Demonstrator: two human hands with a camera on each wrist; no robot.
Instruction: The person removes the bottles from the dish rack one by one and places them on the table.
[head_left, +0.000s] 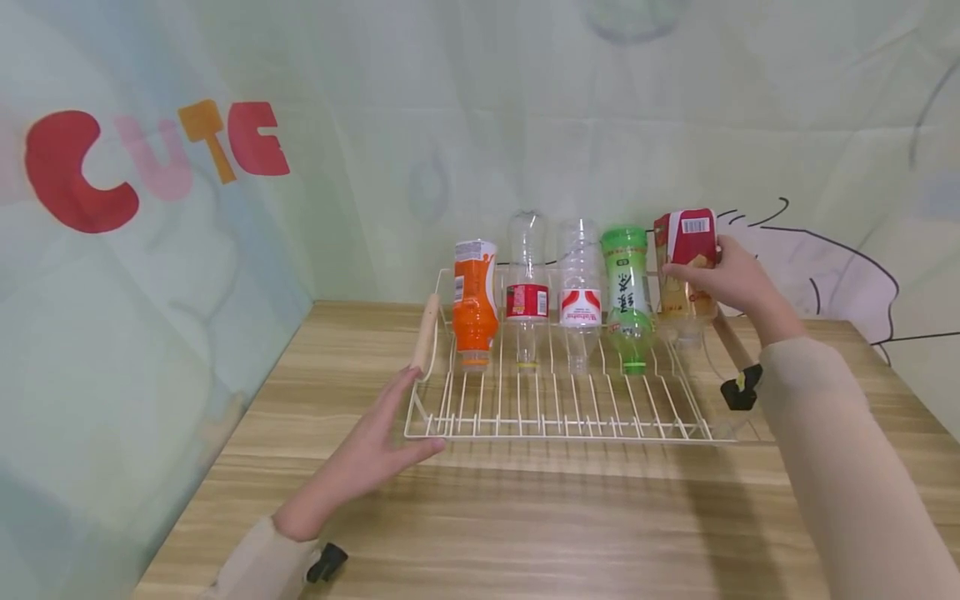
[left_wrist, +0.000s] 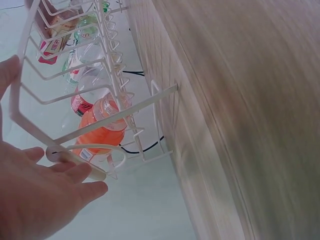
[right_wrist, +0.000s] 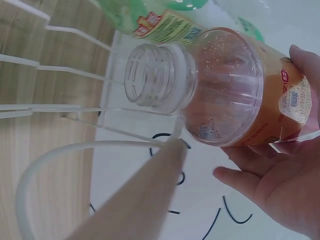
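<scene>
My right hand (head_left: 731, 275) grips a clear plastic bottle with a red and orange label (right_wrist: 230, 90), held neck down at the right end of a white wire rack (head_left: 525, 438). Its uncapped mouth faces the wires in the right wrist view. My left hand (head_left: 367, 458) is at the rack's left front corner, fingers extended by the wooden handle (head_left: 427, 333), thumb at the front rim. Upside down along the back of the rack stand an orange bottle (head_left: 475, 300), a clear bottle with a red label (head_left: 527, 302), another with a red-and-white label (head_left: 581, 307) and a green bottle (head_left: 628, 283).
The rack stands on a wood-grain table (head_left: 525, 525). A pale printed curtain (head_left: 375, 167) hangs close behind the bottles and along the left side. A second wooden handle (right_wrist: 140, 195) is at the rack's right end, just below the held bottle.
</scene>
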